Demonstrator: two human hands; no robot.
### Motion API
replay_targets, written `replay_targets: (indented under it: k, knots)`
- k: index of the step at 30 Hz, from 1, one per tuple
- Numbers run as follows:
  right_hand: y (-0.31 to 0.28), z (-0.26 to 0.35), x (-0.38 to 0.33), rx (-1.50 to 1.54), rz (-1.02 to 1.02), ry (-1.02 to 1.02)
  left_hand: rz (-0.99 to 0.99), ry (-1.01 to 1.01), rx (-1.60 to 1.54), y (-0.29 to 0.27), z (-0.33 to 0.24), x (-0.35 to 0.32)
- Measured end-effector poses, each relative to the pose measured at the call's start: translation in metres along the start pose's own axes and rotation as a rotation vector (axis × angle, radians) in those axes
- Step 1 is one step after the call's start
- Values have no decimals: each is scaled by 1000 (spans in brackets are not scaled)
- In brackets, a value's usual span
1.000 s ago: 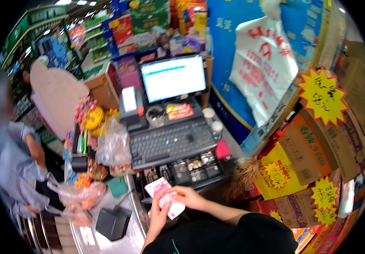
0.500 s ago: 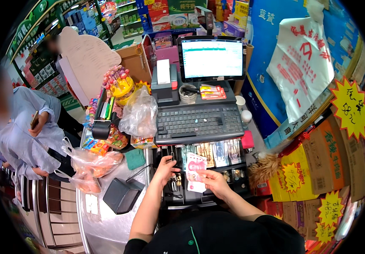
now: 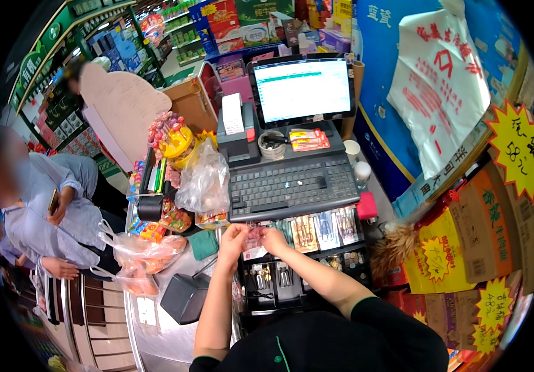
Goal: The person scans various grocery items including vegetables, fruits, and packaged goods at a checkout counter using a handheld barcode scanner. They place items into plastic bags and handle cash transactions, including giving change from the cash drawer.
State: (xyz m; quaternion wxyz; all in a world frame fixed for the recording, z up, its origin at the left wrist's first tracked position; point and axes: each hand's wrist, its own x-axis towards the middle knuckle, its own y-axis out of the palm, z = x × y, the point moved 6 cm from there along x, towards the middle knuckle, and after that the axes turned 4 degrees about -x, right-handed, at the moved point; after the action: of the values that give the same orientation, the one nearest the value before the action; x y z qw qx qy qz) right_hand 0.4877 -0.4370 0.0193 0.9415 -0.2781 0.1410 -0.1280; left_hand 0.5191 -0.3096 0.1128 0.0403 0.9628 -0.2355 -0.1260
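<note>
Between both hands: banknotes [image 3: 253,239], pinkish, pinched at the top edge and held just above the open cash drawer [image 3: 316,260].
Left hand [image 3: 235,237]: closed, thumb and fingers gripping the left side of the banknotes.
Right hand [image 3: 273,239]: closed on the right side of the same banknotes, fingertips touching the left hand's.
Below the hands: drawer front with metal clips [image 3: 270,277]; coins in the far right cells.
Beyond the right hand: note compartments, then the keyboard [image 3: 292,186] and monitor [image 3: 301,90].
Left of the left hand: green cloth [image 3: 204,244], counter [image 3: 174,335], filled plastic bags [image 3: 140,257]; a customer [image 3: 44,217] stands well apart.
Handling advice: fan the notes with the thumbs while keeping them over the drawer, so a slipped note should drop into it and not onto the counter; likely best to square the edges before laying them under a clip.
Hard to make out: how many notes are held, and their value; the fingers cover most of them.
Hidden: drawer's near edge, behind the forearms.
Cut off: shop shelves at the rim, bent by the lens.
</note>
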Motion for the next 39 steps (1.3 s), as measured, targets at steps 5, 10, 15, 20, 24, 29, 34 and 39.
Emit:
replay_targets:
  k: [5,10,15,20,24,29,34,39]
  knots:
    - [14,27,-27,-655,-125,-303,-20,25,84,2,6,-23]
    - [17,31,-26,-812,42,-198,-25,47,51,-4,20,-27]
    - [-43,24,-50,-227,32,-187,-36,37,95,-15,51,-21]
    - [-194,-27,-77,145,-528,-88,50,33,300,-14,77,-25]
    - [-304,-109,-81,-133,-834,227,68,54,413,-4,77,-22]
    - [-281,-196,-75,-489,-379,468,48,66,336,-1,83,-21]
    - [-275,-151,-108,-154,-802,110,69,70,246,-6,82,-25]
    - [-213,-102,-127,75,-722,-64,44,21,317,-1,74,-22]
